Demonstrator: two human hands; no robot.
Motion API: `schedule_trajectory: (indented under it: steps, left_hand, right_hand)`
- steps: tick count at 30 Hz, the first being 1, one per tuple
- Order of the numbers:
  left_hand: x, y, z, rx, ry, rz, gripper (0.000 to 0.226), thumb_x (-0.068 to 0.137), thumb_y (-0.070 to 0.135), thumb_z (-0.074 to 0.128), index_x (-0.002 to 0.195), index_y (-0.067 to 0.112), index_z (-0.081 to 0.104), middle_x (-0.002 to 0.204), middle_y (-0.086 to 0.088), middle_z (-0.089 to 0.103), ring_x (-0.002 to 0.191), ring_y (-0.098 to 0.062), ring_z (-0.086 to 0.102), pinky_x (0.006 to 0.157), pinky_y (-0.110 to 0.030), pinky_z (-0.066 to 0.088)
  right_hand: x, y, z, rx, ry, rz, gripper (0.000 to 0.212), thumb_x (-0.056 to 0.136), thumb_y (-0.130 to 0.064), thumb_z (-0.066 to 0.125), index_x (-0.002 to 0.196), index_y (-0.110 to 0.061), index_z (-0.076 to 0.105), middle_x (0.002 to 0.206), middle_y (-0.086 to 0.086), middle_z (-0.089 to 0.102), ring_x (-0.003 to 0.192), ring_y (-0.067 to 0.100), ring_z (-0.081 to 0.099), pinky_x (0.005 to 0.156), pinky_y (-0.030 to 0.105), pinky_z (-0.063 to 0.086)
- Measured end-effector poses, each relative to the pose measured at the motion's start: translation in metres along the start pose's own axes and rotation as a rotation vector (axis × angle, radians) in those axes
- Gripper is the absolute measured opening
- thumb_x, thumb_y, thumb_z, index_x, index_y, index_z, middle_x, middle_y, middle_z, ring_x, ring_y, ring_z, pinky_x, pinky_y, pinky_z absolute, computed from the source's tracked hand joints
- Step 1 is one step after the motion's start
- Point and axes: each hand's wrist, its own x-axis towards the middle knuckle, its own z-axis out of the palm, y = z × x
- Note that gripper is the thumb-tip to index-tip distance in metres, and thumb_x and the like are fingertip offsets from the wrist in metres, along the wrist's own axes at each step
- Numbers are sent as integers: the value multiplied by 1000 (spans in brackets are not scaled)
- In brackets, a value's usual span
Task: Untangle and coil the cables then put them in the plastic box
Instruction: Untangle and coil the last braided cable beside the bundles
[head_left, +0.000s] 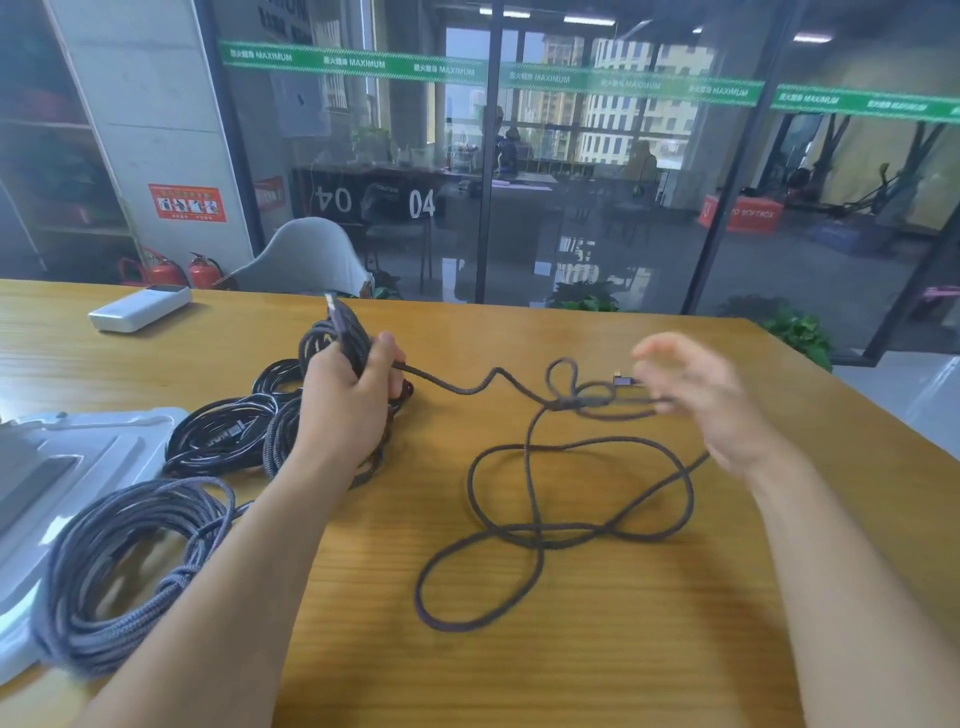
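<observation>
Your left hand (348, 395) is gripping a partly wound bundle of the dark braided cable (524, 499), its plug sticking up above your fingers. The rest of that cable is trailing right of the bundle in loose, knotted loops on the wooden table (623, 649). Your right hand (701, 400) is blurring beside the knot, so I cannot tell its grip. Left of the bundle, coiled cables (218, 441) are lying by the plastic box (78, 452).

On the wooden table (649, 649), the left hand (348, 400) grips a partly wound dark braided cable (524, 499) whose loose loops sprawl toward four o'clock, while the blurred right hand (711, 400) hovers with spread fingers at three o'clock.
</observation>
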Motion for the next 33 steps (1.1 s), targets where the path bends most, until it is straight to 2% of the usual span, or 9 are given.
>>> schedule_trajectory:
  steps: [3,6,10,14,17,21,23,27,33]
  left_hand:
    - [-3,4,0,-20,-58,-22,40,109,35,51,82,11,69,58,4,60,51,-15,47,49,-26,39]
    - [-7,6,4,-19,-136,-15,43,109,38,51,83,8,67,60,1,58,55,-21,44,55,-33,37]
    - [-12,9,6,5,-275,51,47,109,39,50,84,3,66,61,-1,56,51,-19,40,48,-28,34]
    - [-14,11,8,-5,-303,56,42,109,37,50,85,6,65,57,6,54,47,-8,40,46,-16,33]
    - [-15,14,6,-63,-304,15,40,109,37,49,88,7,66,60,1,61,51,-9,47,49,-17,38]
    - [-20,21,8,-190,-370,22,43,113,28,41,97,-4,64,79,-14,76,55,-18,60,55,-31,46]
    - [-23,24,9,-291,-429,-16,43,114,27,38,102,-7,61,83,-17,76,66,-25,69,62,-38,53]
    - [-30,34,9,-557,-579,-128,36,112,27,40,93,4,60,69,-12,68,62,-26,67,62,-31,55]
    - [-32,36,9,-712,-732,-198,33,109,33,49,80,16,53,56,5,22,43,-11,23,44,-23,25]
  right_hand:
    - [-5,1,21,-374,-410,89,57,87,-33,85,133,-49,57,65,-7,47,61,14,44,71,32,41]
    - [-8,0,51,-696,-439,14,46,95,-17,72,129,-46,65,72,-13,54,62,3,46,69,26,40]
    - [-8,-8,75,-340,-132,-212,37,100,-15,54,125,-37,70,118,-20,57,116,-2,54,97,24,43]
    - [-13,-15,89,-160,-433,-172,34,107,-36,46,102,-23,77,133,-15,67,143,1,45,118,34,34]
    - [-20,-27,84,-196,-531,-157,35,106,-42,56,86,-23,79,102,3,78,128,28,63,115,53,40]
    - [-34,-52,95,-114,-757,-128,39,106,-24,58,76,-1,69,65,16,62,64,19,61,71,24,52]
    - [-38,-55,108,-137,-842,-108,36,106,-25,58,80,-4,70,70,30,53,61,21,52,63,19,49]
    - [-31,-43,116,-303,-865,-109,38,106,-39,58,81,-15,71,71,21,49,62,27,42,62,32,41]
    - [-18,-24,100,-327,-847,-35,38,103,-46,61,76,-23,72,68,14,48,66,33,39,67,36,33]
